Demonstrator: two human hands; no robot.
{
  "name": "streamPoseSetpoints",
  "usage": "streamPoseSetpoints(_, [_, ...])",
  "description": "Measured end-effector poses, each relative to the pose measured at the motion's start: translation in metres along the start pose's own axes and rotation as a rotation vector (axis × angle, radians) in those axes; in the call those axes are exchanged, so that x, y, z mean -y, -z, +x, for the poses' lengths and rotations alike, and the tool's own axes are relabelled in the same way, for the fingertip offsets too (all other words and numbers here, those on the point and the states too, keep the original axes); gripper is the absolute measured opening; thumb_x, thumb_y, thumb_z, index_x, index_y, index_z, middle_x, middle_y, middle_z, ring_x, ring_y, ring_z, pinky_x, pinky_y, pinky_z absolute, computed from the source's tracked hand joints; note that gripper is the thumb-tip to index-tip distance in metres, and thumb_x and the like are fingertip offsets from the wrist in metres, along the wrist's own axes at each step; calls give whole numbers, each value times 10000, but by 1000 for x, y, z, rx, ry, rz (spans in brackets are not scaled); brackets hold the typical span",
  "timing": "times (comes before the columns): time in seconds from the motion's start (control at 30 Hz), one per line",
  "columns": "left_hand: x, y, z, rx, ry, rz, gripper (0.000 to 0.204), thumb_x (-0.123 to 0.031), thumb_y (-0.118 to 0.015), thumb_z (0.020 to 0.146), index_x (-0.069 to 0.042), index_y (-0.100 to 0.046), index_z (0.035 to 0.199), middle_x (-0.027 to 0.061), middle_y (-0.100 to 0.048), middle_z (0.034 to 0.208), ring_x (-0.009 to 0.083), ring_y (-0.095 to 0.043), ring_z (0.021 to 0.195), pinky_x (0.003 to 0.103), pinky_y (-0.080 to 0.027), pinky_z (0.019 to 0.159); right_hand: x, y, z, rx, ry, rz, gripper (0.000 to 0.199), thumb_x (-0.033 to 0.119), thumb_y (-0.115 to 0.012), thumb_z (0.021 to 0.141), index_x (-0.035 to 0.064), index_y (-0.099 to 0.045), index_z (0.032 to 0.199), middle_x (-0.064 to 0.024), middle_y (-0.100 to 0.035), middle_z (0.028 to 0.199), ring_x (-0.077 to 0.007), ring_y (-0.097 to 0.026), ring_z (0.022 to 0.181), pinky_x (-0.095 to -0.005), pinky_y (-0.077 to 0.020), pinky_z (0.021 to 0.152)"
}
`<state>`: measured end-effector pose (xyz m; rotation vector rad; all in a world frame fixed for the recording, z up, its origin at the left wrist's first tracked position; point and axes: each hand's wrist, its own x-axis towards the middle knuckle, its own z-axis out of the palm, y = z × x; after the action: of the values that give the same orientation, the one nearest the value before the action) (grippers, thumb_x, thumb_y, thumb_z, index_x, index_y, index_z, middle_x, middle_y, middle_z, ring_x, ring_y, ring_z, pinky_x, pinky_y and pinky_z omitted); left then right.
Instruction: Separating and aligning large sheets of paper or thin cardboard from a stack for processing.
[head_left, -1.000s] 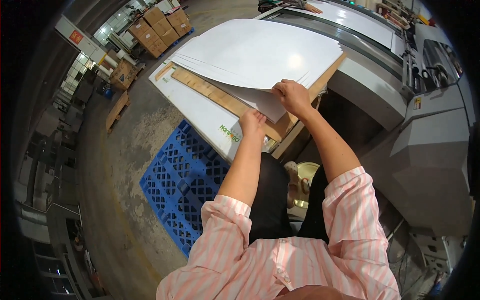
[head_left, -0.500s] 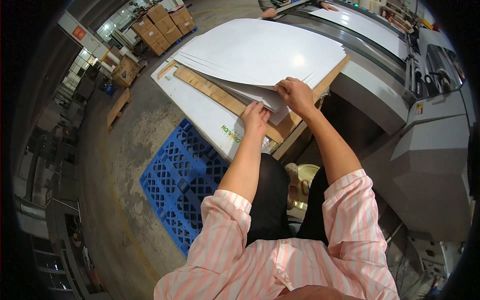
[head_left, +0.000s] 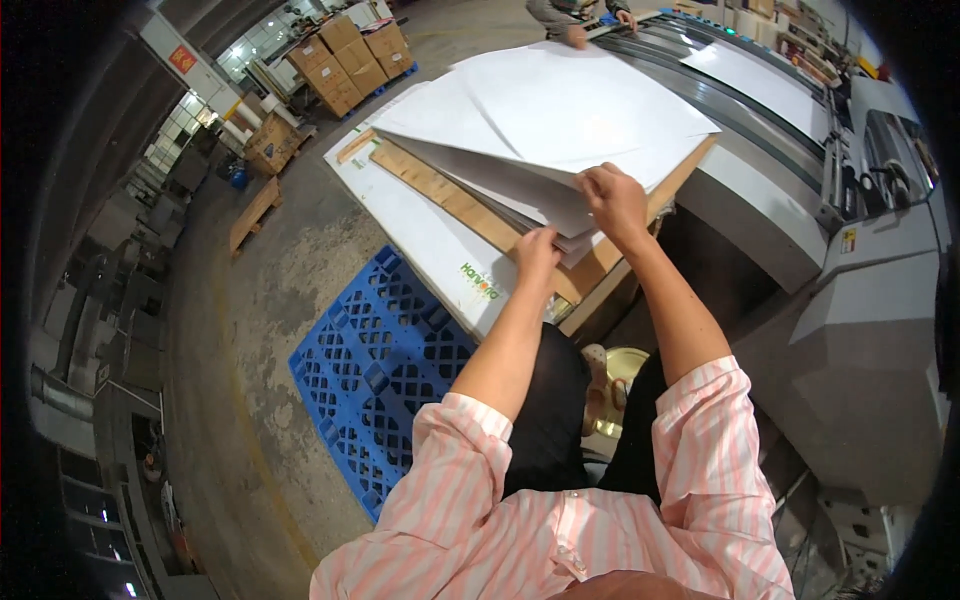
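R hand (head_left: 614, 208) is pinching upper wht sheets (head_left: 600, 100) at edge; L hand (head_left: 538, 256) is touching lower sheets (head_left: 535, 200), can't tell if gripping.

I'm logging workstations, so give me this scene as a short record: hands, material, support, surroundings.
Right hand: pinches the raised corner of the upper white sheets
Left hand: at the lower sheets' near corner, grip unclear
Material: large white sheets, stacked, upper ones lifted
Support: wooden board under the sheets
Left floor: blue plastic pallet
Right side: grey machine
Background: cardboard boxes, a co-worker's hand
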<state>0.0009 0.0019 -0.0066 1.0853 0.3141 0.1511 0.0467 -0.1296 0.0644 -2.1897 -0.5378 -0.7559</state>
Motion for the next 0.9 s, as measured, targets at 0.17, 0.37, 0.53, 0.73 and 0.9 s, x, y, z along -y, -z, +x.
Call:
streamPoseSetpoints(0.17, [0,2,-3,-8,-11,4,105,-42,-462,783,-11,-535,714,41,-503,704,153,-514,643,290,-460,558,19,11,-3,-156,199,-31,97,161,-593,772,74,-626,744,-61,-538,677,-242,-541,635,-344,-427,541])
streamPoseSetpoints(0.37, [2,-3,-2,12,-38,109,104,-33,-448,782,-36,-524,711,38,-509,711,153,-513,632,279,-459,572,1,-5,-16,256,162,-230,122,201,-569,749,99,-619,704,-59,-552,736,-237,-561,739,-356,-469,612])
streamPoseSetpoints(0.53, [1,2,1,86,-45,51,101,-68,-461,802,-50,-529,729,38,-518,716,149,-520,655,290,-457,586,0,-11,-19,402,200,-245,177,246,-556,754,93,-635,711,-79,-570,764,-250,-564,769,-369,-472,633])
streamPoseSetpoints(0.73, [-2,-8,-1,-16,12,-182,146,-143,-461,854,-28,-539,898,49,-556,826,164,-546,773,330,-462,660,4,-6,-18,320,302,-212,194,270,-554,767,89,-619,738,-69,-568,733,-255,-562,750,-379,-467,616])
streamPoseSetpoints(0.9, [11,5,9,58,-39,100,254,-28,-451,807,-9,-529,1047,78,-566,903,174,-558,743,280,-473,637,3,-7,-7,166,110,-92,181,247,-555,784,84,-602,722,-54,-556,706,-246,-554,724,-371,-452,579])
